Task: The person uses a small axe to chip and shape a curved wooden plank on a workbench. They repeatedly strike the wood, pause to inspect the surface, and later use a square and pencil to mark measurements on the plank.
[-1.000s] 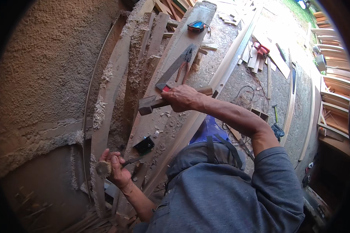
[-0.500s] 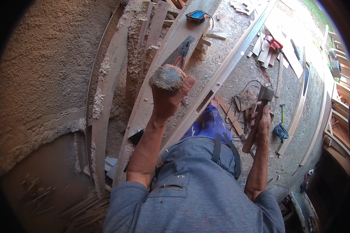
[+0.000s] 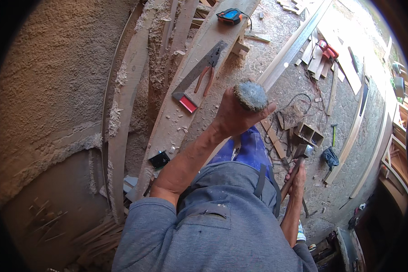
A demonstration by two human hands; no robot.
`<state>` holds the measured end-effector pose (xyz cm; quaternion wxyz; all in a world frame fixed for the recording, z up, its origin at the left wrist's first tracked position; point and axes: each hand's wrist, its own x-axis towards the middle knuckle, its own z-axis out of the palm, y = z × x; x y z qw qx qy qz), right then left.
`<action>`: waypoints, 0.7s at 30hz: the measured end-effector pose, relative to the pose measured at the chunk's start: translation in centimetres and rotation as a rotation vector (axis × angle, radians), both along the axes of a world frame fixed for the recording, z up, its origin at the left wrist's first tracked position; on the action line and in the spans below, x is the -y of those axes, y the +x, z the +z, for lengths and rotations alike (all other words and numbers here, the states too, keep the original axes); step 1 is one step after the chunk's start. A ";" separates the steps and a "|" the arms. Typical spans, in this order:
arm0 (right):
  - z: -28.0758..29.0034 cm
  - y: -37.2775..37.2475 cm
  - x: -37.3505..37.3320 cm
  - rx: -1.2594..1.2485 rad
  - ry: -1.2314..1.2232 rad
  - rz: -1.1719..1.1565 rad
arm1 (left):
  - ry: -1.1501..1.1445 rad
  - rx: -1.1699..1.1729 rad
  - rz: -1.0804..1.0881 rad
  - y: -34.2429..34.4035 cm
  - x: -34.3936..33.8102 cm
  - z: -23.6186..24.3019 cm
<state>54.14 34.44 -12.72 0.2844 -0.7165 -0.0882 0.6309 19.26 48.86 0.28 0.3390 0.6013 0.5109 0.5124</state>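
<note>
My left hand [image 3: 240,113] is closed around an upright chisel whose round, frayed handle end [image 3: 250,95] faces up; its blade is hidden below the fist. It is over the long wooden beam [image 3: 285,59], covering part of it. Lower down at the right, my right hand [image 3: 296,177] grips a hammer [image 3: 302,154] by its wooden handle, metal head up. On the broad plank to the left lie a try square [image 3: 199,72] with a red-faced stock, pliers [image 3: 205,80] with red-brown handles, and a tape measure [image 3: 230,16].
Shavings-covered boards [image 3: 133,86] lean along the rough wall at the left. A red power tool [image 3: 327,51] lies on boards at the far right. Cords, wood offcuts, a dark plastic bag [image 3: 330,156] and a green-handled tool [image 3: 334,134] are on the floor.
My left hand has moved right with the chisel, from over the plank to over the beam, uncovering the try square and pliers. My right hand has lowered the hammer closer to my body.
</note>
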 end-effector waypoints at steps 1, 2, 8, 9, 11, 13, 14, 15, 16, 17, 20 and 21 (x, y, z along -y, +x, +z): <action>0.3 -0.4 0.1 0.014 0.018 0.024 | 0.025 -0.013 -0.021 -0.1 0.7 0.0; 0.7 -0.8 0.1 0.028 0.034 0.048 | 0.014 -0.030 -0.026 -0.2 1.7 -0.4; 3.8 -4.3 -1.7 0.000 0.226 0.217 | -0.160 0.055 -0.031 -1.9 5.0 -3.3; 4.5 -4.8 -2.0 0.011 0.269 0.247 | -0.158 0.057 -0.053 -2.0 5.2 -3.6; 5.6 -6.0 -2.4 0.023 0.350 0.317 | -0.157 0.050 -0.087 -2.3 5.6 -3.9; 6.7 -6.7 -2.6 0.039 0.398 0.404 | -0.095 0.002 -0.108 -2.5 5.9 -4.4; 7.4 -7.3 -2.8 0.042 0.425 0.441 | -0.063 -0.022 -0.117 -2.6 5.9 -4.7; 8.1 -7.8 -2.9 0.047 0.450 0.483 | -0.009 -0.085 -0.116 -2.6 5.7 -5.2; 8.9 -8.2 -2.9 0.062 0.415 0.511 | 0.045 -0.147 -0.113 -2.7 5.4 -5.8; 9.5 -8.6 -2.9 0.081 0.427 0.542 | 0.063 -0.152 -0.121 -2.7 5.2 -6.3; 10.8 -10.0 -2.8 0.122 0.447 0.613 | 0.037 -0.051 -0.162 -2.8 4.8 -6.2; 11.1 -10.4 -2.7 0.111 0.461 0.612 | -0.026 -0.017 -0.160 -2.7 5.0 -6.2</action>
